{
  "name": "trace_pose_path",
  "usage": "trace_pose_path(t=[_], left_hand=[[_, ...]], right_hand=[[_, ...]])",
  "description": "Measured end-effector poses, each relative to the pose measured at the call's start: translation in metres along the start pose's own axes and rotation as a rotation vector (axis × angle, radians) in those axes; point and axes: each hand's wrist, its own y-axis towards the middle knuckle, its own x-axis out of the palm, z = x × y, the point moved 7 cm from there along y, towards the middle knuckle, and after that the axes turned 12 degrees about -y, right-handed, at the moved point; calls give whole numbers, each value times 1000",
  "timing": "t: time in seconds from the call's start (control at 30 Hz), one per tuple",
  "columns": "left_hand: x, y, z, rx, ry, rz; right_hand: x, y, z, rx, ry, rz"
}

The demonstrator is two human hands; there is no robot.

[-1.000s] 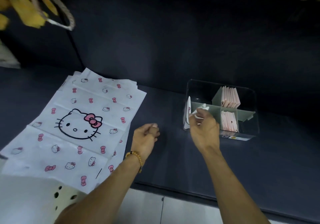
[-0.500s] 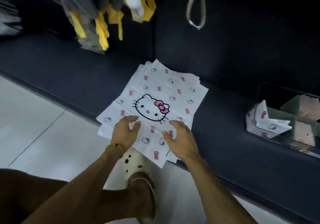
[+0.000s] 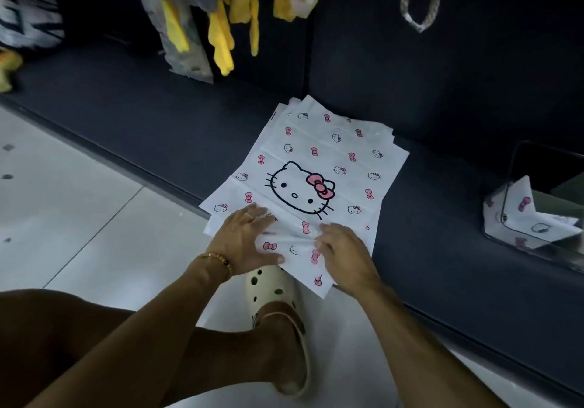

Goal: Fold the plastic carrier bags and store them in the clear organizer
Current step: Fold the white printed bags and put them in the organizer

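Both hands have left the clear organizer [image 3: 537,218] at 3 o'clock — left hand [image 3: 246,240] flat, right hand [image 3: 341,249] pinching the top bag [image 3: 316,167] — next fold starting.

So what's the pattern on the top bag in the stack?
White with small pink bows and cat faces around one large cat face on the top bag, in the head view.

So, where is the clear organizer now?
In the head view, the organizer sits at the far right edge on the dark ledge, right of the bag stack, with a folded bag inside.
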Motion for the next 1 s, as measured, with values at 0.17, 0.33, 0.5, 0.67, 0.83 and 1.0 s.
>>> trace_pose_path(t=[0.17,0.33,0.5,0.67,0.83,1.0], left_hand=[[-5,6,35,106,25,57],[7,14,95,109,-344,-59],[37,20,145,-48,-784,-200],[61,30,157,-236,-927,-159],[68,44,155,-366,-1036,-108],[73,51,150,-482,-1037,-27]], right_hand=[[-59,-23,50,122,73,78],[-97,-88,138,343,311,71],[-108,-155,201,598,605,171],[-89,-193,226,563,887,73],[-87,-195,233,512,989,-29],[-95,-186,228,514,808,-99]])
